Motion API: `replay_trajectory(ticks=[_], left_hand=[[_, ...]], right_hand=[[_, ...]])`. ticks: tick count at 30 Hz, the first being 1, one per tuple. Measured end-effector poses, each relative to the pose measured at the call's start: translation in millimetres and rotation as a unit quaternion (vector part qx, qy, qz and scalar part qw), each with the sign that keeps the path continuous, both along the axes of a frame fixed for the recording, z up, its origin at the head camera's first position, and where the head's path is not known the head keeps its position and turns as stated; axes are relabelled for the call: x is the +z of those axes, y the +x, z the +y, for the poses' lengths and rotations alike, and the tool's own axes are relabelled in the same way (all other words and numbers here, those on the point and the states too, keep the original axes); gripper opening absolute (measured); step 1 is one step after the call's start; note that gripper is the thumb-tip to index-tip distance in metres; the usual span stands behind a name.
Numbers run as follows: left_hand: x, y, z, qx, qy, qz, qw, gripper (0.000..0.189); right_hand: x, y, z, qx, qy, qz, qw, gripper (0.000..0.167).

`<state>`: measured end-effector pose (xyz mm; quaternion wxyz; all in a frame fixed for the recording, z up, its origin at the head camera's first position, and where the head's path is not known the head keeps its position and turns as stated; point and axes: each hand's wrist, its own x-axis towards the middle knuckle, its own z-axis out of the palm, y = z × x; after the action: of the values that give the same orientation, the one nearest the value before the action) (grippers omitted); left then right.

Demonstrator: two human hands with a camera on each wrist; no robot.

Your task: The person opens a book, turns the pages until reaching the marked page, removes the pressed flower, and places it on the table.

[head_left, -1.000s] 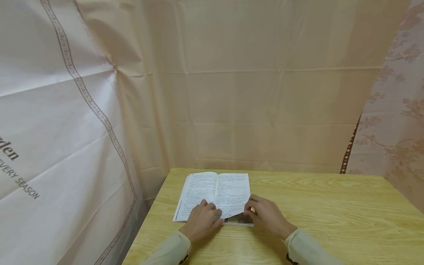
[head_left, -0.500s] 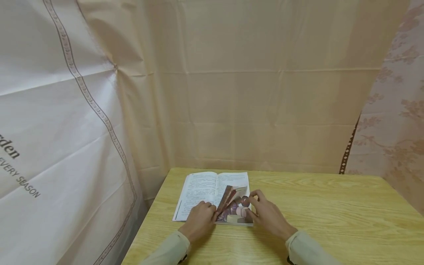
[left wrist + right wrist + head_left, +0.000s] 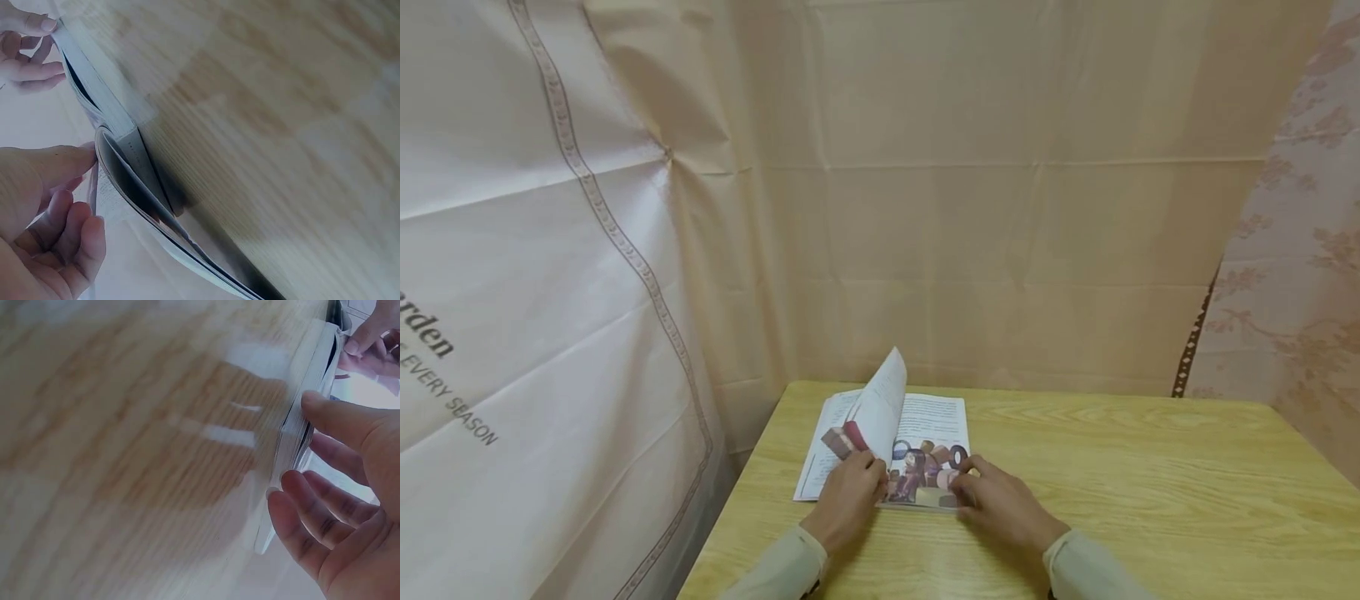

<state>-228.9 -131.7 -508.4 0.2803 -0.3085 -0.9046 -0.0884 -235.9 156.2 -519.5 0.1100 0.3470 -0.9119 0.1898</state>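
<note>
An open book (image 3: 934, 419) with printed text lies on the wooden table. One leaf (image 3: 883, 406) stands up near its middle fold, arching leftward over the left page. The lower right page bears a coloured illustration (image 3: 931, 479) of a figure among rounded shapes. At the bottom of the fold, my left hand (image 3: 847, 500) holds the book, thumb against the curved pages (image 3: 109, 150) in the left wrist view. My right hand (image 3: 1006, 504) grips the lower right corner; the right wrist view shows its thumb on the page block (image 3: 292, 428) and its fingers bent around the corner.
The wooden table (image 3: 1120, 483) extends to the right of the book. Beige cloth (image 3: 1000, 250) hangs behind it. A white printed sheet (image 3: 550, 375) hangs on the left, and a floral cloth (image 3: 1285, 292) on the right.
The right page has lifted and swung left to stand near the fold, uncovering the illustrated page beneath. My left hand has shifted slightly left; my right hand stays by the lower right corner.
</note>
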Motion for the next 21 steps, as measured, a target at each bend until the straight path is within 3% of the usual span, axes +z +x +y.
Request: replay_trajectory(ticks=[10, 17, 21], left_hand=[[-2.0, -3.9, -3.7, 0.018, -0.056, 0.022, 0.9980, 0.011], [-0.1, -3.1, -2.4, 0.023, -0.056, -0.023, 0.9979, 0.010], [0.5, -1.9, -2.0, 0.011, -0.051, -0.038, 0.9979, 0.002]], right_hand=[[7.9, -3.9, 1.9, 0.004, 0.022, -0.008, 0.9997, 0.024], [12.5, -5.5, 3.0, 0.019, 0.020, 0.035, 0.9990, 0.007], [12.1, -5.3, 2.4, 0.025, 0.019, 0.067, 0.9972, 0.007]])
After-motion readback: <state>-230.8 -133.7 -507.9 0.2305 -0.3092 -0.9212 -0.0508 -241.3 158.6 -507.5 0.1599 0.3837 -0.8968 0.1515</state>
